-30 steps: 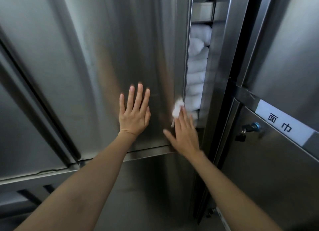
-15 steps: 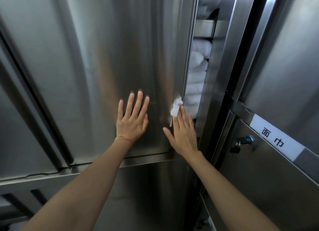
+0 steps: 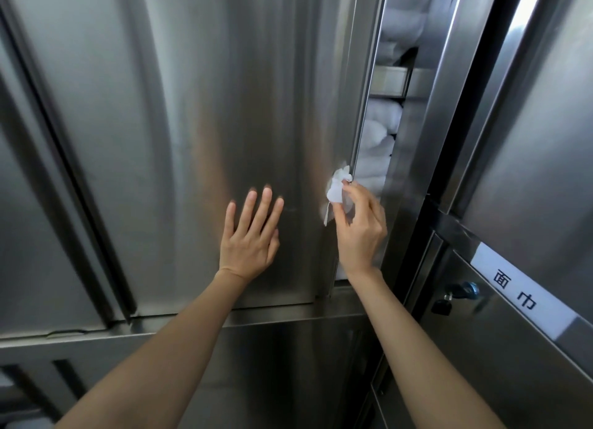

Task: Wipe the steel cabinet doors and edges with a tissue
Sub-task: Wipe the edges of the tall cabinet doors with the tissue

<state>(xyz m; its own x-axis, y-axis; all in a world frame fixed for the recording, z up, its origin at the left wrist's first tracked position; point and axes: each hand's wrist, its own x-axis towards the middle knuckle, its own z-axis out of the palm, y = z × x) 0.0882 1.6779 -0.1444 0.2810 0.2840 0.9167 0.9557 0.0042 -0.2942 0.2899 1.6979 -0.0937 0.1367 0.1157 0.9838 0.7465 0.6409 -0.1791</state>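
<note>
Ideally, the tissue [image 3: 337, 189], pinched in the right hand [image 3: 361, 233], is drawn along the door [image 3: 208, 108] edge while the flat, released left hand [image 3: 250, 239] steadies the panel.

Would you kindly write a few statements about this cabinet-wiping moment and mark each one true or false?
1. The left hand lies flat with spread fingers on the steel door. True.
2. The right hand pinches a white tissue at the door's right edge. True.
3. The door is fully closed. False: it stands ajar, and rolled white towels show through the gap.
4. The tissue is pressed on the white label. False: the label is on another door further right, untouched.
5. A blue-headed key sits in a lock beside the label. True.
6. Both hands hold tissues. False: only the right one does.
</note>
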